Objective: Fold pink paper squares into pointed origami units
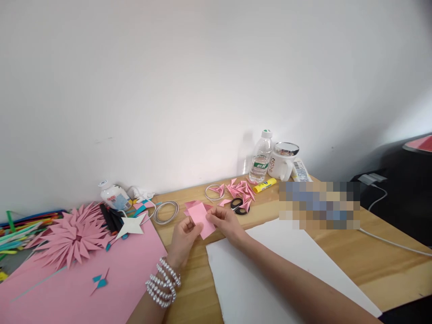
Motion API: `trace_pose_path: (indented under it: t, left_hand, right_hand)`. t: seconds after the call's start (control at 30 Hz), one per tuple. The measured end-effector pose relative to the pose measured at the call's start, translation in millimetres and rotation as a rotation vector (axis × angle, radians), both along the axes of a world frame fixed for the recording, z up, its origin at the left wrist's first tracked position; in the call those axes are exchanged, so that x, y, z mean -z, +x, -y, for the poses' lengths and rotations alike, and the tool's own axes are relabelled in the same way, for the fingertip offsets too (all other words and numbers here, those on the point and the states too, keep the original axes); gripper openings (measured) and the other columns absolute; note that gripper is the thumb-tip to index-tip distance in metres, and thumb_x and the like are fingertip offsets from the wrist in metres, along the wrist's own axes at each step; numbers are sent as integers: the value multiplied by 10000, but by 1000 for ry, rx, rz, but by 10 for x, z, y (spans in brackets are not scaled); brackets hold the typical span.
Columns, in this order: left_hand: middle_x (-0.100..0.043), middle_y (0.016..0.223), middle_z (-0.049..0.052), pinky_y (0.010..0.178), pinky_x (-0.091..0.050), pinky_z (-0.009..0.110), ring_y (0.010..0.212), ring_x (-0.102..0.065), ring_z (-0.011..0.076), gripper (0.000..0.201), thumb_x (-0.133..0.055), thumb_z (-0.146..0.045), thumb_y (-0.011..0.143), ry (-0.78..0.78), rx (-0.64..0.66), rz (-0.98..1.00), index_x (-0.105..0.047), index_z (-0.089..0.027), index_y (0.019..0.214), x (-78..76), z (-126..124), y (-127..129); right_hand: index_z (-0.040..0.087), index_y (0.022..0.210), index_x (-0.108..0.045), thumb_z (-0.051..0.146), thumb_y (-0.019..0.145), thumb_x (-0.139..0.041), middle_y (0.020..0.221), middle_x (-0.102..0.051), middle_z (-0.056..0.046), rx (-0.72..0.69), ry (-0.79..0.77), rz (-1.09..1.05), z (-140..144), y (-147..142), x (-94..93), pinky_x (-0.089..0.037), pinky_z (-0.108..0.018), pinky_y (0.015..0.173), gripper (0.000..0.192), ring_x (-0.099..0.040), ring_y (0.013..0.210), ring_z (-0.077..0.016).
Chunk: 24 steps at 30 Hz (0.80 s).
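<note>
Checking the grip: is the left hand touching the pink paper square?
Touching. The head view shows the left hand pinching the pink paper square at its left edge, fingers overlapping it.

A wooden table carries a white sheet in front and a pink sheet at left — a pink paper flower lies on it. Behind lie scissors, folded pink pieces, a glue stick, a bottle, a mug and wire coils.

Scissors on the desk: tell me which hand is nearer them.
Right. The right hand sits just below the scissors, pinching the pink paper; the left hand is farther left.
</note>
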<state>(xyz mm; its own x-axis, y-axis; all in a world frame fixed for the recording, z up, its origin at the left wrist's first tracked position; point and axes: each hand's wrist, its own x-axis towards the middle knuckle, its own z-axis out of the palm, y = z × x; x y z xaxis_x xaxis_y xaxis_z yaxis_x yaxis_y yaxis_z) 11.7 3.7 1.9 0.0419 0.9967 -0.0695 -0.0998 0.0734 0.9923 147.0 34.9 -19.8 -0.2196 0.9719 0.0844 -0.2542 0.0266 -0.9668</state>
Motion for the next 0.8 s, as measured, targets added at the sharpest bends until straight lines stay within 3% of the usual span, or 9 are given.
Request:
trace_pose_path:
  t: [0.13, 0.37, 0.53, 0.67, 0.73, 0.8]
  left_hand:
    - [-665, 715, 61, 668, -464, 309, 705, -593, 194, 297, -709, -251, 580, -14, -99, -37, -654, -105, 833, 19, -13, -22]
    - [-664, 658, 31, 551, -462, 251, 601, -585, 154, 225, -718, -217, 556, 61, -187, -1, -666, -114, 750, 22, 0, 2]
    - [-652, 614, 20, 555, -476, 238, 606, -593, 146, 220, -757, -184, 485, -8, -361, 162, -656, -114, 667, -83, -80, -121]
    - [-666, 697, 15, 573, -479, 217, 634, -594, 121, 233, -752, -220, 498, 21, -541, 233, -660, -134, 694, -124, -147, -229]
    - [-666, 666, 32, 559, -481, 237, 605, -593, 136, 234, -753, -233, 497, -29, -479, 119, -664, -117, 679, -105, -142, -214]
    - [-670, 639, 52, 555, -482, 261, 596, -598, 163, 234, -750, -234, 507, -73, -315, -32, -672, -99, 682, -77, -108, -160]
  right_hand:
    - [146, 573, -530, 316, 659, -613, 556, -483, 24, -86, 53, 144, 0, 1, 19, -294, -216, 484, 208, -403, 506, -83]
    - [161, 536, -464, 229, 643, -571, 525, -464, 48, -128, -22, 100, 30, -19, -8, -303, -201, 469, 166, -418, 489, -75]
    - [168, 506, -447, 171, 613, -518, 506, -537, 35, -177, -143, 87, 33, -25, -20, -408, -228, 511, 128, -522, 494, -105]
    - [159, 528, -497, 170, 616, -524, 486, -541, 31, -151, -168, 129, 15, -27, 8, -432, -235, 511, 92, -524, 477, -105]
    - [155, 565, -522, 214, 635, -559, 530, -549, 29, -112, -145, 52, 13, -24, 1, -452, -243, 555, 99, -529, 516, -102]
    - [153, 616, -553, 281, 654, -592, 605, -570, 20, -107, -122, -20, 20, -15, -26, -458, -246, 598, 139, -544, 576, -106]
